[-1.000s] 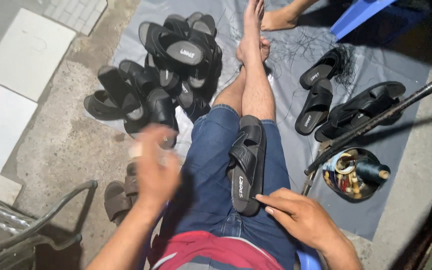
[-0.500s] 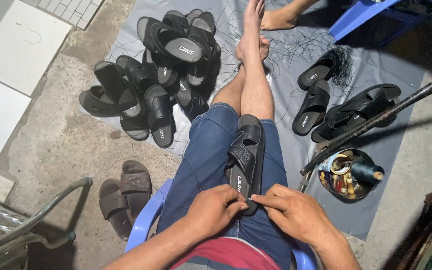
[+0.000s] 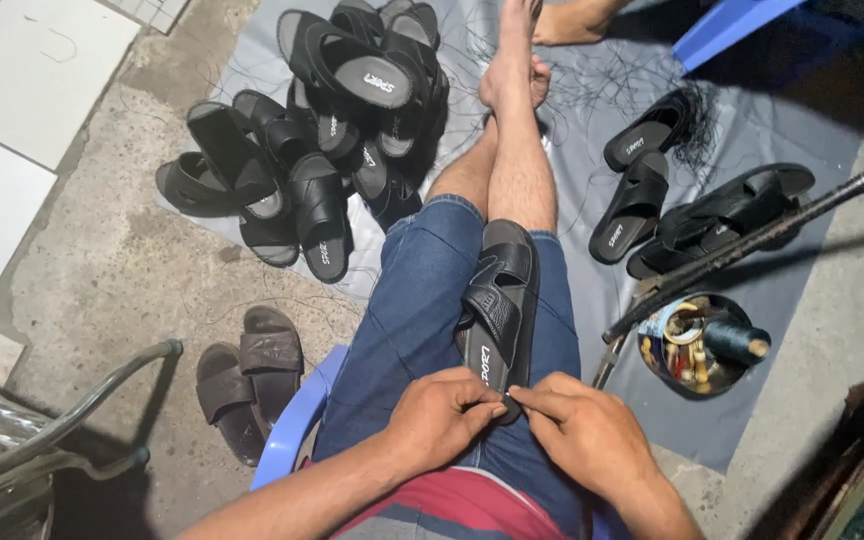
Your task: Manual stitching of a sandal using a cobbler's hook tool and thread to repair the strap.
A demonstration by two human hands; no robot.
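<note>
Earlier, the left hand hovered out to the side; by this moment it had joined the right hand at the heel of the black sandal, both pinching its near end. The sandal lay lengthwise on the denim-clad thigh, strap up, with pale lettering on its footbed. Its heel edge was hidden under the fingertips, so whatever they gripped there could not be made out.

You have one black sandal on your lap, two brown sandals left of it, one thread spool right.
</note>
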